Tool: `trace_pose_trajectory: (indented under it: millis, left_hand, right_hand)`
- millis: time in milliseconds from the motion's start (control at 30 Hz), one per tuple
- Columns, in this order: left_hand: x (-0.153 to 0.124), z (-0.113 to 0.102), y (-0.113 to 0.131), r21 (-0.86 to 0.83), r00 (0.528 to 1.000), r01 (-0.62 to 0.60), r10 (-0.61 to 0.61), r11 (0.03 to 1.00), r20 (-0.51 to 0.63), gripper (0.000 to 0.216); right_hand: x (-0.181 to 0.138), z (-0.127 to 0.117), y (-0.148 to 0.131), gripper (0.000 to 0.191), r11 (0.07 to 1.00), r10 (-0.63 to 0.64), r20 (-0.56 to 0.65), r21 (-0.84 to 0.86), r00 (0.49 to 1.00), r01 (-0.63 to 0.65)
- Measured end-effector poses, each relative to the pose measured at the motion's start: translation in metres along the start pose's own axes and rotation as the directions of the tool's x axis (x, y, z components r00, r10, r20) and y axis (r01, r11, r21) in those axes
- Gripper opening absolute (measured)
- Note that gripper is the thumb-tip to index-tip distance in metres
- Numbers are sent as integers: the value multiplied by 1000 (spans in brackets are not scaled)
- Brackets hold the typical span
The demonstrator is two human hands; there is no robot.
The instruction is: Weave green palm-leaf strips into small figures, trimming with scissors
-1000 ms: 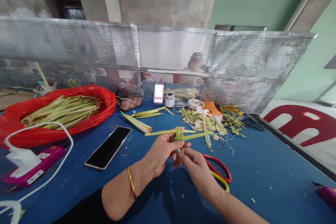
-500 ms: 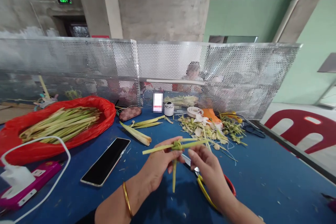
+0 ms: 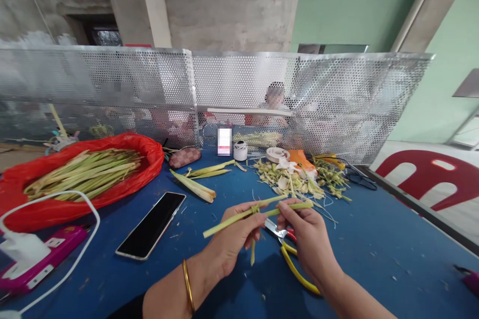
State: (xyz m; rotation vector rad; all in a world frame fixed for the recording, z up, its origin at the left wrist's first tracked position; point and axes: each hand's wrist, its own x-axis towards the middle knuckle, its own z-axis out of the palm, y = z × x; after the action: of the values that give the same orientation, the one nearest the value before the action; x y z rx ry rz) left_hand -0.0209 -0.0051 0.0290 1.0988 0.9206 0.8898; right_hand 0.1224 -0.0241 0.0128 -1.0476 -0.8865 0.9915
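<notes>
My left hand [image 3: 239, 227] pinches a knot of woven green leaf strips [image 3: 255, 209] between thumb and fingers. From that knot one strip points left, one hangs down, and others stretch right. My right hand [image 3: 305, 227] is closed on one strip that runs right from the knot, its thumb and forefinger gripping near the end. Below and between both hands lie scissors [image 3: 299, 269] with yellow and red handles, their blades partly covered by my hands. Just beyond, a few loose leaf stalks [image 3: 194, 187] rest on the blue table [image 3: 220, 284].
A red bag [image 3: 144, 179] full of long leaves stands left, near a black phone [image 3: 151, 227] and a purple power strip [image 3: 47, 259] with a white cable. Trimmings [image 3: 292, 182] are heaped at the back right. A perforated metal screen [image 3: 239, 79] crosses behind; a person sits beyond it.
My right hand has moved slightly right and now grips the strip close to its end. The knot in my left hand has turned, tilting the left strip downward. The view has shifted slightly.
</notes>
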Motion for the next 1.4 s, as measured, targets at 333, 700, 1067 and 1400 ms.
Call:
trace_pose_trajectory:
  millis: [333, 700, 1067, 1400]
  left_hand:
    - [0, -5, 6, 178, 998, 35, -43, 983, 43, 41]
    - [-2, -3, -5, 341, 901, 63, -200, 938, 384, 23]
    - [1, -2, -5, 344, 963, 55, -141, 937, 231, 39]
    - [-6, 3, -5, 300, 933, 171, -252, 938, 256, 28]
  right_hand:
    - [26, -29, -17, 39, 734, -518, -117, -570, 847, 370]
    - [1, -7, -19, 9, 869, 121, 634, -439, 764, 227]
    - [4, -4, -4, 26, 963, 264, 425, -75, 866, -257]
    - [6, 0, -1, 33, 967, 252, 400, -125, 881, -220]
